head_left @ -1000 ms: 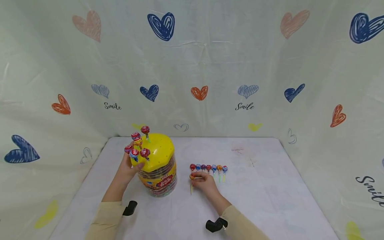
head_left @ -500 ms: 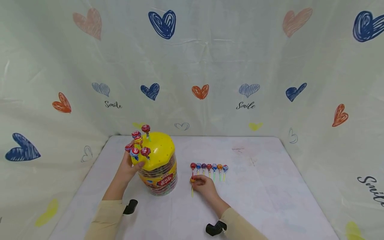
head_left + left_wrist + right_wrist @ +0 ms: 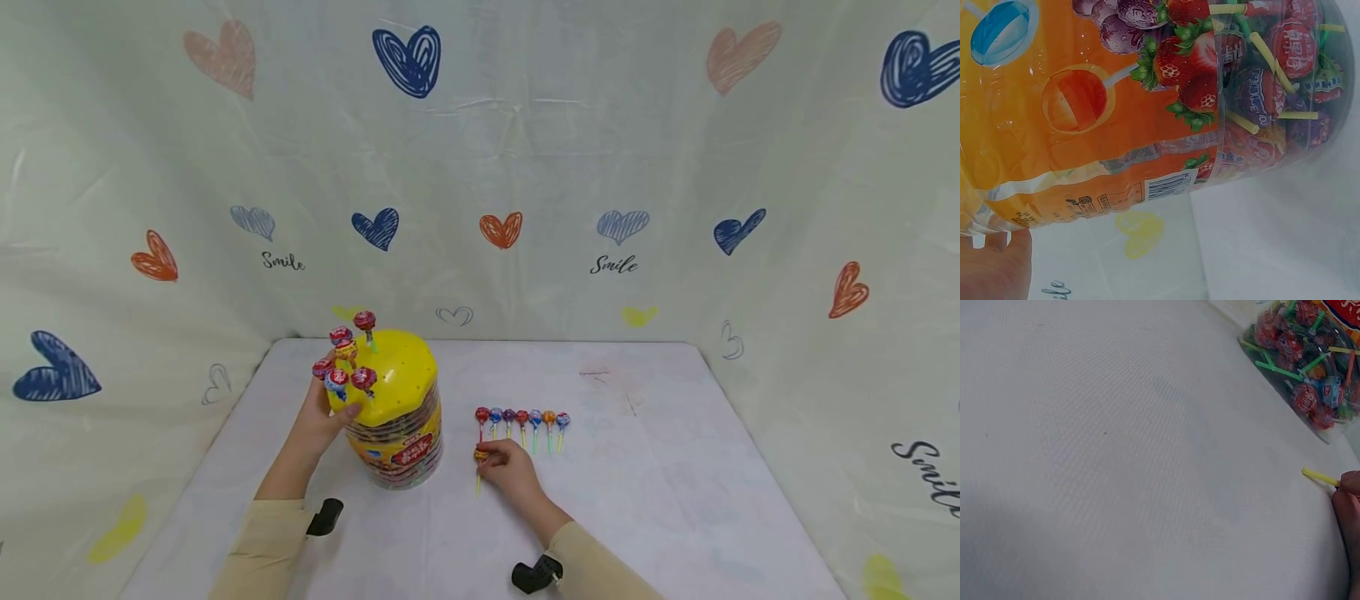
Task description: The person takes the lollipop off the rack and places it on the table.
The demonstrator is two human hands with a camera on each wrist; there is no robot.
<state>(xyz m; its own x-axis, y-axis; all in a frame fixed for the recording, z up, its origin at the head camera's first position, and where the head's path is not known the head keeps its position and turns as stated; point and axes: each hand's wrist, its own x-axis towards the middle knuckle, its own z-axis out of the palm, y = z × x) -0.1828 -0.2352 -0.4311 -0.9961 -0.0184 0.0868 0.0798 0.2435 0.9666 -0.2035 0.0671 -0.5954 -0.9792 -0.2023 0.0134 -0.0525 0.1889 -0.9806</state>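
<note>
A clear candy jar [image 3: 397, 454] full of lollipops, with a yellow lid [image 3: 405, 367], stands at the left of the table. Several wrapped lollipops [image 3: 364, 380] stick up from the lid's left part. My left hand [image 3: 318, 421] grips the jar's top from the left, thumb on the lid's near edge; in the left wrist view, fingertips [image 3: 1007, 250] show by the jar's neck. My right hand [image 3: 512, 471] pinches an orange-wrapped lollipop [image 3: 478, 455] close over the table. Its yellow stick [image 3: 1317, 475] points toward me. Beyond that hand lies a row of lollipops [image 3: 522, 417], heads pointing away.
The white table [image 3: 637, 500] runs back to a pale curtain [image 3: 540, 167] printed with hearts. Black wrist devices [image 3: 325, 517] sit on both forearms. The jar stands to the left of the lollipop row.
My right hand has drawn the orange lollipop slightly toward me, away from the row's heads. The left hand and the jar have stayed in place.
</note>
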